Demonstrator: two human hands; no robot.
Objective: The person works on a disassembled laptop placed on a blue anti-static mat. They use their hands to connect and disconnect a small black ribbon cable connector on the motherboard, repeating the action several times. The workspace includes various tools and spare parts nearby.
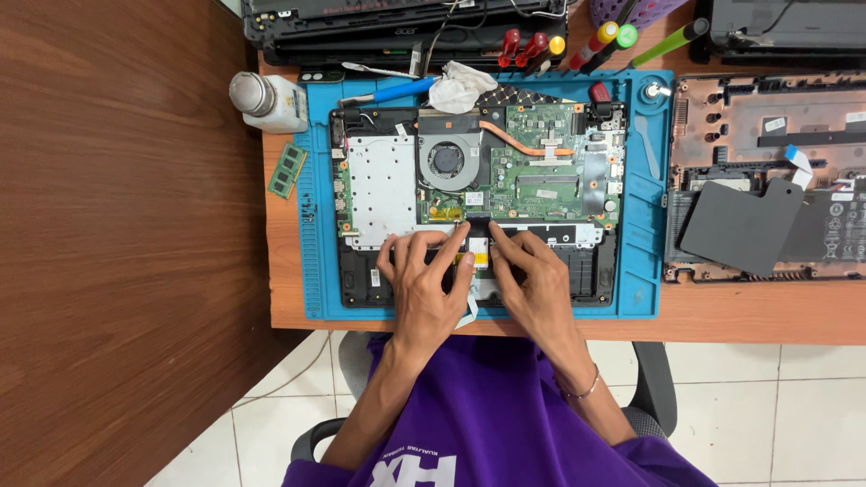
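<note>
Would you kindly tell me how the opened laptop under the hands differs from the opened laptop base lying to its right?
The opened laptop lies on the blue mat; the laptop base on the right lies on bare wood. The first shows a green board and a fan; the second is partly covered by a dark grey sheet. Both hands, left and right, touch only the first. Both lie flat, insides up.

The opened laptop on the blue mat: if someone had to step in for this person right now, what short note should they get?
Left hand: fingertips pressed on the lower middle of the opened laptop, just below the green circuit board; it grips nothing that can be seen.
Right hand: fingertips beside the left's, on the same dark strip.
Things: the laptop lies on the blue mat, bottom cover off, fan exposed. A loose memory stick lies left of the mat, screwdrivers behind it.
Done: laptop opened.
Left: whatever the fingers are working is hidden beneath them.
</note>
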